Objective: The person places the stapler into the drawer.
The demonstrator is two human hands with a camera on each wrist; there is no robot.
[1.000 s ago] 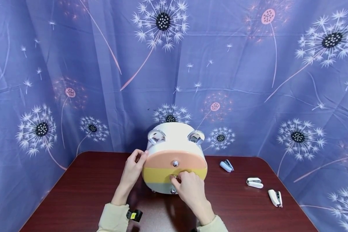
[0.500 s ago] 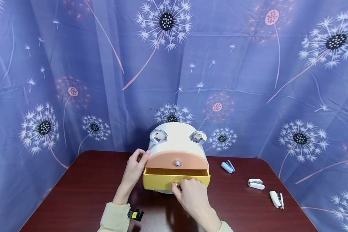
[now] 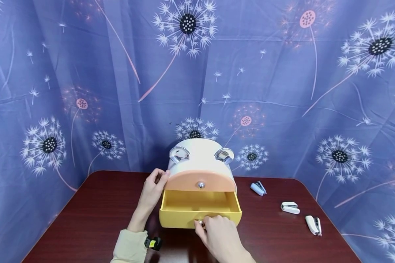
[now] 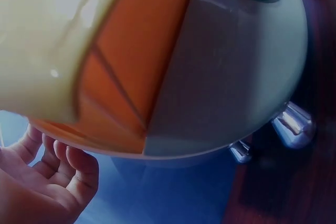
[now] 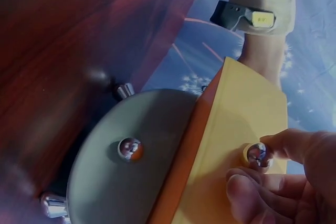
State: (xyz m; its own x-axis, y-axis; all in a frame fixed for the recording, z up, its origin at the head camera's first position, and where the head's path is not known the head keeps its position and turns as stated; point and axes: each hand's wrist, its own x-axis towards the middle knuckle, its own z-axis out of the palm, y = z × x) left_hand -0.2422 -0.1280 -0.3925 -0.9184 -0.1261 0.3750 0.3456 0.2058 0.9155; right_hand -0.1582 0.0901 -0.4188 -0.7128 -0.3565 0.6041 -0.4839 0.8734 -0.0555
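Observation:
A small rounded cabinet (image 3: 202, 153) with a white top and two chrome eye-like fittings stands on the table. Its yellow middle drawer (image 3: 175, 218) is pulled well out, and no contents show inside it. My right hand (image 3: 221, 235) pinches the round chrome knob (image 5: 256, 153) on that drawer between thumb and fingers. With bent, relaxed fingers, my left hand (image 3: 152, 190) rests against the cabinet's left side. Above the yellow drawer, the peach drawer (image 3: 181, 181) is closed. The grey-green bottom drawer (image 4: 226, 72), also closed, is hidden in the head view.
On the right side of the dark red-brown table (image 3: 95, 215) lie a light blue stapler (image 3: 258, 189) and two white ones, one stapler (image 3: 290, 208) nearer the middle and another stapler (image 3: 313, 225) closer to the edge. A blue dandelion-print curtain (image 3: 145, 138) hangs behind.
The yellow drawer has slid from closed to far out toward me, my right hand moving back with its knob. My left hand has stayed at the cabinet's side.

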